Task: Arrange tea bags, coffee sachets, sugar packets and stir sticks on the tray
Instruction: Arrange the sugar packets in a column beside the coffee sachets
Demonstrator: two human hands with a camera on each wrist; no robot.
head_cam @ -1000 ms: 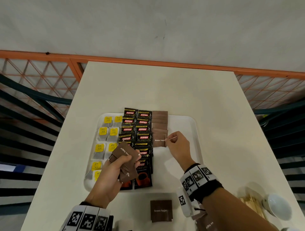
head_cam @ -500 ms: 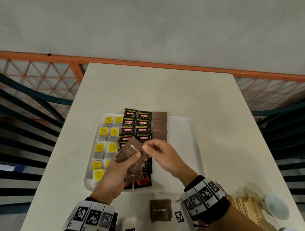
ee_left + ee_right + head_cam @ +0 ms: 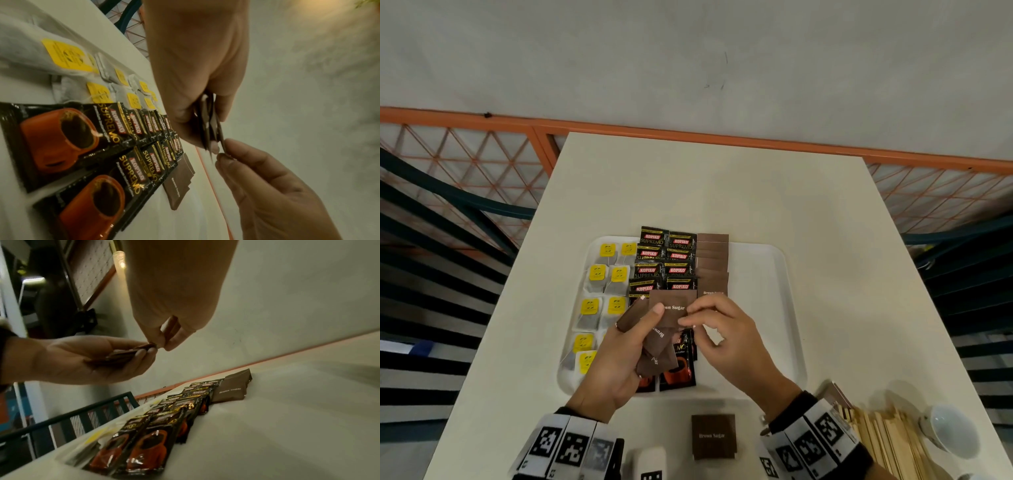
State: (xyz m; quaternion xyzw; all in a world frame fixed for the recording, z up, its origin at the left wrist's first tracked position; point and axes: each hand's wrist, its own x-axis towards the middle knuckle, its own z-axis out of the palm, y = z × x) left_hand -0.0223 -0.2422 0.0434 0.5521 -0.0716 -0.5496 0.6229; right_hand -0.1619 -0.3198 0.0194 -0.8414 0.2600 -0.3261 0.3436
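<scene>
Head view: left hand (image 3: 619,356) fingers grip sugar packets (image 3: 657,339); right hand (image 3: 726,339) fingers pinch one packet's edge; light, thin, bendy.

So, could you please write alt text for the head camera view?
Over a white tray, the left hand holds a fan of brown sugar packets while the right hand pinches the top one. The tray holds tea bags, coffee sachets and a sugar row.

We count ten tea bags (image 3: 597,274), one tray (image 3: 763,281), one white cup (image 3: 948,430); overlapped coffee sachets (image 3: 681,240) uncountable.
</scene>
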